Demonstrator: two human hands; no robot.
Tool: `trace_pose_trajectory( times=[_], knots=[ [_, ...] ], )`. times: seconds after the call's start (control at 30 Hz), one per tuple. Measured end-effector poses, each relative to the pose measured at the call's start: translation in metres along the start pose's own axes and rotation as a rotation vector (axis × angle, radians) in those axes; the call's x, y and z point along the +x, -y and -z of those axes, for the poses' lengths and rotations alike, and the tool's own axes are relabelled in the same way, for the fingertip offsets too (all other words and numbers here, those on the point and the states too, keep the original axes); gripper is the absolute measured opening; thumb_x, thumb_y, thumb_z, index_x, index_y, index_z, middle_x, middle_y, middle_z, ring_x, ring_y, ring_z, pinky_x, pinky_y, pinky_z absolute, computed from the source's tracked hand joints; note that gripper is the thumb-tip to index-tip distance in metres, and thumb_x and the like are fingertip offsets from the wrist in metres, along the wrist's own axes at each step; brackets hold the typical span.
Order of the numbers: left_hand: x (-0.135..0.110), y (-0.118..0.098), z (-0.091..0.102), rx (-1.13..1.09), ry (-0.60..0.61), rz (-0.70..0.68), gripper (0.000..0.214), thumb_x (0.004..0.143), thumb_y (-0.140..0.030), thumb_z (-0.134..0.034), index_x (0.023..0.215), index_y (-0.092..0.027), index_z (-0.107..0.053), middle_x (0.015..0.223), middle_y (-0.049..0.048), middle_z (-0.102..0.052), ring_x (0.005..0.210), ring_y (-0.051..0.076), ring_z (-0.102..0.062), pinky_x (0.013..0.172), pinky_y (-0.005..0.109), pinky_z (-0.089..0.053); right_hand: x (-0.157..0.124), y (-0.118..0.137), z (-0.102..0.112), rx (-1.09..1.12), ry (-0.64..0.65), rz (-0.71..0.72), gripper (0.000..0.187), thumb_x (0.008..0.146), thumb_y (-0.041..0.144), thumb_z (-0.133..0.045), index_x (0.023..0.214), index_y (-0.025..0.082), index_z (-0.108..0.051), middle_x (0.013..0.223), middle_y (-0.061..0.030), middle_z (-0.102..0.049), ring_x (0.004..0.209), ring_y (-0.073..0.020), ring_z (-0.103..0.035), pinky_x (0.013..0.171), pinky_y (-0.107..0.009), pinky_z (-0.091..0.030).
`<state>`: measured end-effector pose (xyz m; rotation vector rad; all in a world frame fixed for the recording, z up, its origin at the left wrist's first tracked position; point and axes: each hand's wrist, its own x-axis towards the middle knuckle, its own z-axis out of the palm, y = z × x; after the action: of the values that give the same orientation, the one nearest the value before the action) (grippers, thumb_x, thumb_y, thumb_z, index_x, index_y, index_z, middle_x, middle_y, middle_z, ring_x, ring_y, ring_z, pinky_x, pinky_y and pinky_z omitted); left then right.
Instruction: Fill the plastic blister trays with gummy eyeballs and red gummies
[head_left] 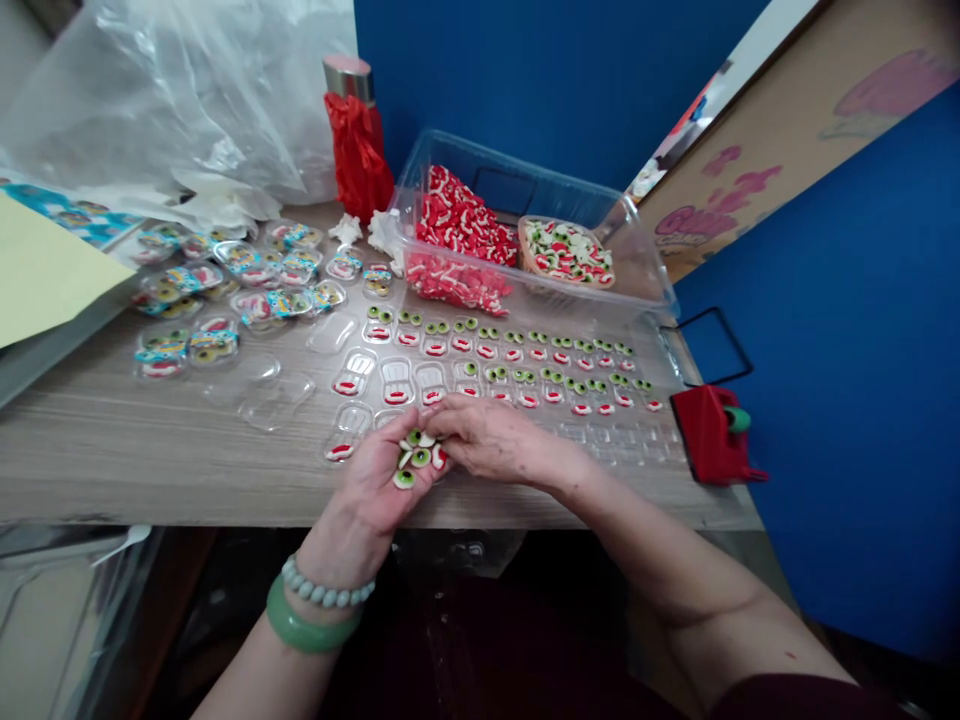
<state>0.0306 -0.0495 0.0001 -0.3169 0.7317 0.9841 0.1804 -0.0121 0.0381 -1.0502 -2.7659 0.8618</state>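
Observation:
My left hand (pixel 379 475) is cupped palm up near the table's front edge, holding several green eyeball candies (pixel 421 458) with white rims and a red-and-white piece (pixel 439 457). Over that palm reaches my right hand (pixel 487 435), its fingers pressed together on an eyeball candy (pixel 426 440) at the pile's edge; the fingertips are partly hidden. Just beyond lie rows of clear plastic trays (pixel 397 375). Many have two eyeballs above red-and-white lips candy (pixel 527 402). The trays nearest my left hand show only lips, such as the tray (pixel 350 425) at the left.
A clear bin (pixel 540 190) at the back contains red-and-white candies (pixel 457 220) and a tub of eyeballs (pixel 566 250). Labelled closed packs (pixel 274 270) cluster at left, beside empty plastic shells (pixel 277 390). A red tape dispenser (pixel 705 435) stands right; a red-wrapped bottle (pixel 356 140) stands behind.

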Motion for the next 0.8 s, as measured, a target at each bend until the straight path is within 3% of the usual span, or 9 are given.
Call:
trace_pose_trajectory(
  times=[0.1,0.2,0.3,0.43,0.57,0.7,0.8],
  knots=[
    [-0.001,0.002,-0.006,0.004,-0.032,0.005,0.021,0.097,-0.014,-0.047,0.102,-0.011,-0.067,0.077,0.0084,-0.073,0.067,0.019,-0.072,0.072,0.037,-0.063,0.005,-0.008,-0.003,0.138,-0.047,-0.122,0.028,0.081,0.008,-0.051,0.089,0.023,-0.074,0.085,0.0006,-0.070,0.082,-0.0148,-0.062,0.075,-0.025,-0.045],
    [-0.005,0.000,-0.011,0.031,-0.020,-0.020,0.026,0.096,-0.011,-0.047,0.115,-0.008,-0.064,0.092,0.0148,-0.075,0.082,0.024,-0.075,0.078,0.039,-0.063,0.017,-0.031,-0.003,0.304,-0.249,-0.309,0.023,0.079,0.013,-0.053,0.088,0.021,-0.073,0.080,0.0027,-0.070,0.076,-0.0134,-0.061,0.070,-0.023,-0.043],
    [-0.008,-0.003,-0.013,0.070,-0.037,-0.033,0.035,0.095,-0.012,-0.050,0.128,-0.004,-0.058,0.106,0.0219,-0.072,0.096,0.031,-0.074,0.079,0.038,-0.063,0.033,-0.059,-0.001,0.231,-0.390,-0.425,0.016,0.075,0.016,-0.056,0.083,0.019,-0.070,0.074,0.0032,-0.066,0.072,-0.0136,-0.058,0.068,-0.024,-0.040],
    [-0.010,-0.006,-0.010,0.076,-0.056,-0.037,0.042,0.095,-0.013,-0.051,0.136,-0.004,-0.053,0.108,0.0212,-0.072,0.098,0.032,-0.074,0.081,0.038,-0.063,0.047,-0.082,-0.005,0.064,-0.292,-0.416,0.019,0.076,0.014,-0.052,0.080,0.019,-0.070,0.074,0.0006,-0.065,0.076,-0.0157,-0.057,0.070,-0.025,-0.039],
    [-0.008,-0.007,-0.006,0.071,-0.021,-0.039,0.038,0.096,-0.014,-0.050,0.131,-0.003,-0.056,0.108,0.0214,-0.071,0.097,0.031,-0.074,0.084,0.038,-0.063,0.050,-0.087,-0.013,-0.119,-0.322,-0.396,0.023,0.082,0.014,-0.051,0.086,0.018,-0.073,0.091,-0.0052,-0.065,0.090,-0.0183,-0.058,0.078,-0.027,-0.040],
    [-0.007,-0.007,-0.003,0.050,0.024,-0.040,0.029,0.098,-0.017,-0.047,0.121,-0.005,-0.061,0.105,0.0192,-0.072,0.099,0.030,-0.073,0.085,0.038,-0.062,0.043,-0.080,-0.014,-0.173,-0.339,-0.381,0.025,0.091,0.020,-0.048,0.090,0.018,-0.073,0.091,-0.0064,-0.066,0.091,-0.0192,-0.059,0.082,-0.028,-0.041],
    [-0.007,-0.008,-0.002,0.021,0.053,-0.033,0.028,0.100,-0.023,-0.043,0.114,-0.008,-0.063,0.102,0.0168,-0.073,0.098,0.029,-0.073,0.085,0.041,-0.062,0.033,-0.060,-0.012,-0.097,-0.438,-0.296,0.024,0.094,0.020,-0.048,0.092,0.017,-0.072,0.093,-0.0074,-0.068,0.092,-0.0193,-0.060,0.085,-0.029,-0.043]
  ],
)
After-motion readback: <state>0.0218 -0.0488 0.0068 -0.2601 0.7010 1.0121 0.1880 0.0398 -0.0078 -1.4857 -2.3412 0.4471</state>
